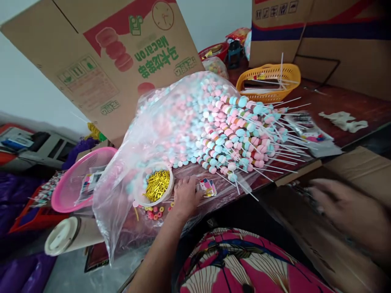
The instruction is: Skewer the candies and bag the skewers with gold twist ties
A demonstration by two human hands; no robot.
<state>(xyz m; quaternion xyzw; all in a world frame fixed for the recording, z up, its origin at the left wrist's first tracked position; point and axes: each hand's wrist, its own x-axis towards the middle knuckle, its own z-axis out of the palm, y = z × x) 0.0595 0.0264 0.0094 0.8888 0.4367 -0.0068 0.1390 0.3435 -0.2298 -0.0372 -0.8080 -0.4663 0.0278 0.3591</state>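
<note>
Nearest is the lap, in a pink patterned garment. To its right, the right hand hangs over an open carton; it is too blurred to tell whether it grips anything. The left hand lies palm down at the table's near edge, fingers bent slightly; whether they pinch something I cannot tell. It sits between a white tub of gold ties and a small packet. Loose rings, pink and yellow, lie just beside the tub.

Beyond the packet, the skewers lie heaped, pink and blue, their white sticks pointing right. Left of them, a clear bag holds many pink and blue sweets. Farther left leans a pink basket. Behind the skewers stands a yellow basket with sticks inside; behind the bag, a Macaron box.
</note>
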